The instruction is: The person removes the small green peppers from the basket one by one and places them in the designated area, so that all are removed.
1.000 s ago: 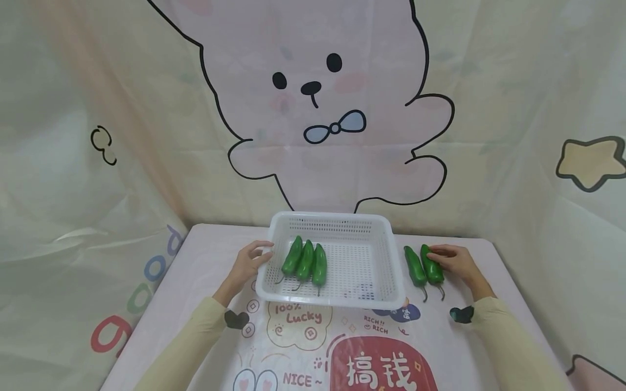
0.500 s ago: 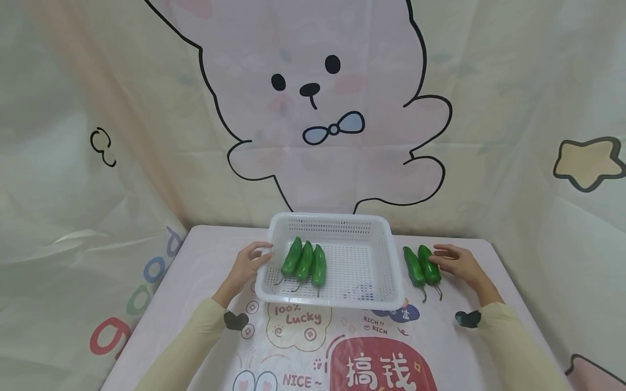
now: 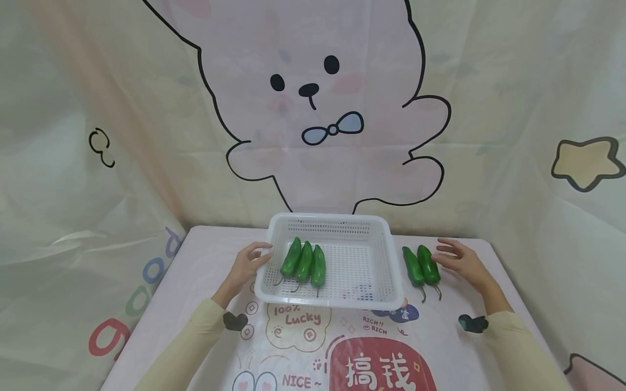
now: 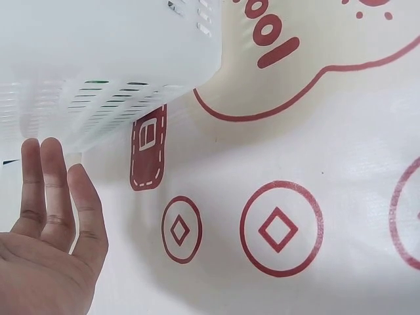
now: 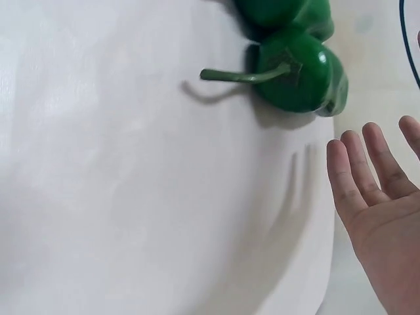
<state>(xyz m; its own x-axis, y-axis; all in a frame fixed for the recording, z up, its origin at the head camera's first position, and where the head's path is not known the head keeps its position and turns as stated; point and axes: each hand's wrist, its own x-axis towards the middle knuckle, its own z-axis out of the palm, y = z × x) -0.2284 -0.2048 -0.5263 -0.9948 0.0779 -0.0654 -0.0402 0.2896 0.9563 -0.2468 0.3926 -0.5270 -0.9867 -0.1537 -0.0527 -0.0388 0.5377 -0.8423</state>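
A white perforated basket (image 3: 347, 266) holds three green peppers (image 3: 304, 262) side by side in its left half. My left hand (image 3: 246, 265) is at the basket's left wall, fingers extended; in the left wrist view the left hand (image 4: 56, 243) has its fingertips by the basket's side (image 4: 98, 46). Two more green peppers (image 3: 428, 265) lie together on the table, right of the basket. Just right of them is my right hand (image 3: 462, 263), holding nothing. The right wrist view shows the right hand (image 5: 384, 210) with fingers spread, apart from the nearest pepper (image 5: 295, 72).
The table (image 3: 293, 358) wears a pale printed cover with red and pink drawings. Behind it hangs a cloth (image 3: 313, 179) with a large cartoon animal, and further cloth hangs at both sides.
My right hand has let go of the outer loose pepper and moved slightly right, its fingers spreading. That pepper has shifted slightly left. The left hand stays by the basket.
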